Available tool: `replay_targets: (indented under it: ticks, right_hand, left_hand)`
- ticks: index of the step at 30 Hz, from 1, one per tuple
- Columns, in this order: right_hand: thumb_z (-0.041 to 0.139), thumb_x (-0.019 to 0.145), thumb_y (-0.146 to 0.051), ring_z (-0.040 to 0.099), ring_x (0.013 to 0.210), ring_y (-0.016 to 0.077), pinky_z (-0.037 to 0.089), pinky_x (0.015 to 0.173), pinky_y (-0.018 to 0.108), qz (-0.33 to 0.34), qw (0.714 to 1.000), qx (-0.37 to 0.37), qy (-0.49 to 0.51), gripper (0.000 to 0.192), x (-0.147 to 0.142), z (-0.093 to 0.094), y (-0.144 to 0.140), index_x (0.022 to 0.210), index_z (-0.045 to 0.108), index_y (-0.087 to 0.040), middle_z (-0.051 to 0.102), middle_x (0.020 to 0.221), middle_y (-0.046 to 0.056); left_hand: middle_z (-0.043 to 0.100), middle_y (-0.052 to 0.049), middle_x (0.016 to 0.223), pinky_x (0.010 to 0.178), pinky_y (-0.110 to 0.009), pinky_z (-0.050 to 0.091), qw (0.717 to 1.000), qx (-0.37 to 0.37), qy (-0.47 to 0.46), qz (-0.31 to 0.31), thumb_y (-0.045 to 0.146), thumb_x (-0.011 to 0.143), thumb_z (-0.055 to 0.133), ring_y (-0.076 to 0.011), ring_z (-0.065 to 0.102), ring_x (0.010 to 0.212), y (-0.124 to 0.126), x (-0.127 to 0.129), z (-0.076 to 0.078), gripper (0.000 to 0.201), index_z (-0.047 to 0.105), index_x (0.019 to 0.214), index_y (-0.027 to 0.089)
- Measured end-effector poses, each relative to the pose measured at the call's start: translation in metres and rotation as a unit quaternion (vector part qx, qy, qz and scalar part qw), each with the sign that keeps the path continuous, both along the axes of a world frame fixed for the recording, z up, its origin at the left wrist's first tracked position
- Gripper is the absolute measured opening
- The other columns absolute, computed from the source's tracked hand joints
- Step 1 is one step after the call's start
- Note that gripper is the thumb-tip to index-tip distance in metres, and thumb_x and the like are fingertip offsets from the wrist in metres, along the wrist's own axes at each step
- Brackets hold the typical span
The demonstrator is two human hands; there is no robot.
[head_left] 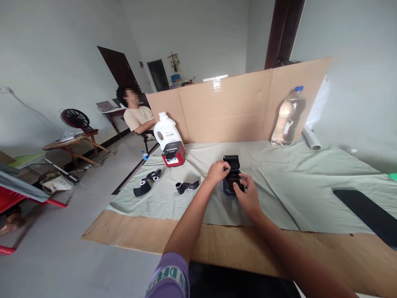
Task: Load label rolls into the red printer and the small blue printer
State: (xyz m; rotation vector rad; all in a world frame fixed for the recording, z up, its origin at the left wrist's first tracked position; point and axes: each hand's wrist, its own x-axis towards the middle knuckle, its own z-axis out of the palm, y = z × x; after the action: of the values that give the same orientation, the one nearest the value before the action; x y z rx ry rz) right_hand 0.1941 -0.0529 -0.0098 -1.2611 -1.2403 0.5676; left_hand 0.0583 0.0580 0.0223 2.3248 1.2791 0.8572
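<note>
At frame centre, on the pale green cloth (279,186) over the plywood table (130,234), sits a small black box-shaped device with its hinged lid raised (231,176). Our left hand (218,171) pinches its upper left edge just under the lid, fingers curled closed on it. Our right hand (245,194) cups the lower body, thumb pressed on the open compartment. What lies inside the compartment we cannot tell.

Judgement: we should keep the right hand bracing the body flat on the cloth while the left works at the hinge side, with light pressure so the lid is not forced.

Left of centre: a curled black strip (187,186), a black pouch with rollers (147,183), a red device (173,156), a white jug (166,130).
</note>
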Motion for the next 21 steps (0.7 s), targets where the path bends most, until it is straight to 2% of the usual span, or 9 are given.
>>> replay_targets:
  ticks: [2, 5, 7, 9, 11, 14, 15, 18, 21]
  right_hand:
    - [0.059, 0.083, -0.038, 0.068, 0.083, 0.0237, 0.052, 0.074, 0.035, 0.02, 1.0, 0.005, 0.012, 0.031, -0.002, 0.003, -0.002, 0.108, 0.059, -0.021, 0.072, 0.086, 0.005]
    - [0.058, 0.084, -0.036, 0.069, 0.083, 0.0231, 0.052, 0.073, 0.033, 0.04, 0.998, 0.015, 0.037, 0.024, -0.007, 0.008, -0.007, 0.102, 0.062, -0.021, 0.073, 0.089, 0.006]
    - [0.059, 0.083, -0.037, 0.068, 0.08, 0.0221, 0.052, 0.072, 0.033, 0.047, 0.997, 0.016, 0.057, 0.024, -0.008, 0.01, -0.01, 0.101, 0.062, -0.021, 0.073, 0.086, 0.005]
    - [0.06, 0.083, -0.041, 0.066, 0.071, 0.0204, 0.05, 0.069, 0.032, 0.041, 0.996, 0.008, 0.074, 0.028, -0.004, 0.011, -0.009, 0.101, 0.062, -0.02, 0.07, 0.076, 0.003]
    - [0.058, 0.084, -0.046, 0.061, 0.063, 0.0188, 0.048, 0.066, 0.031, 0.001, 0.998, 0.0, 0.068, 0.031, 0.008, 0.012, 0.0, 0.099, 0.063, -0.019, 0.065, 0.066, 0.0]
    - [0.055, 0.083, -0.049, 0.059, 0.068, 0.0192, 0.046, 0.071, 0.033, -0.079, 0.996, -0.033, 0.033, 0.036, 0.034, 0.015, 0.033, 0.097, 0.065, -0.018, 0.067, 0.07, 0.003]
    - [0.056, 0.081, -0.049, 0.061, 0.074, 0.0202, 0.046, 0.076, 0.034, -0.074, 0.995, -0.059, 0.034, 0.038, 0.041, 0.017, 0.046, 0.1, 0.065, -0.018, 0.07, 0.079, 0.005]
    - [0.055, 0.08, -0.051, 0.063, 0.091, 0.0218, 0.047, 0.083, 0.035, 0.007, 0.99, -0.128, 0.053, 0.043, 0.052, 0.026, 0.084, 0.106, 0.067, -0.019, 0.073, 0.104, 0.01]
    - [0.053, 0.083, -0.052, 0.064, 0.094, 0.0217, 0.049, 0.083, 0.034, 0.071, 0.984, -0.152, 0.054, 0.045, 0.047, 0.031, 0.101, 0.11, 0.068, -0.02, 0.072, 0.114, 0.008]
  left_hand:
    - [0.071, -0.004, 0.106, 0.097, -0.031, 0.046, 0.999, 0.022, -0.014, -0.041, 0.009, 0.08, 0.056, -0.0194, 0.063, 0.101, -0.018, -0.012, 0.0, 0.034, 0.075, 0.104, 0.023]
    - [0.067, -0.005, 0.124, 0.107, -0.036, 0.04, 0.992, 0.037, -0.003, -0.12, 0.011, 0.078, 0.062, -0.0235, 0.057, 0.117, -0.046, -0.028, -0.006, 0.05, 0.069, 0.124, 0.026]
    - [0.063, -0.006, 0.13, 0.108, -0.037, 0.04, 0.991, 0.047, -0.007, -0.122, 0.015, 0.079, 0.065, -0.0248, 0.055, 0.12, -0.058, -0.032, -0.013, 0.053, 0.065, 0.131, 0.027]
    - [0.064, -0.007, 0.123, 0.105, -0.036, 0.044, 0.992, 0.076, -0.031, -0.091, 0.019, 0.086, 0.062, -0.0235, 0.056, 0.116, -0.064, -0.031, -0.021, 0.043, 0.068, 0.127, 0.026]
    - [0.065, -0.008, 0.108, 0.095, -0.033, 0.049, 0.99, 0.119, -0.046, -0.061, 0.021, 0.092, 0.056, -0.0205, 0.06, 0.104, -0.066, -0.028, -0.028, 0.032, 0.073, 0.118, 0.024]
    - [0.061, -0.005, 0.087, 0.079, -0.028, 0.051, 0.98, 0.19, -0.006, -0.053, 0.02, 0.095, 0.051, -0.017, 0.06, 0.085, -0.066, -0.024, -0.037, 0.031, 0.075, 0.114, 0.023]
    - [0.06, -0.004, 0.083, 0.075, -0.027, 0.051, 0.976, 0.211, 0.017, -0.056, 0.02, 0.095, 0.051, -0.0164, 0.06, 0.081, -0.067, -0.024, -0.04, 0.031, 0.075, 0.115, 0.023]
    - [0.059, -0.003, 0.077, 0.071, -0.025, 0.051, 0.962, 0.256, 0.072, -0.059, 0.021, 0.097, 0.049, -0.0154, 0.06, 0.077, -0.069, -0.026, -0.045, 0.032, 0.074, 0.117, 0.024]
    - [0.058, -0.002, 0.075, 0.069, -0.024, 0.051, 0.957, 0.272, 0.088, -0.045, 0.021, 0.098, 0.047, -0.0151, 0.06, 0.075, -0.071, -0.027, -0.045, 0.033, 0.073, 0.119, 0.024]
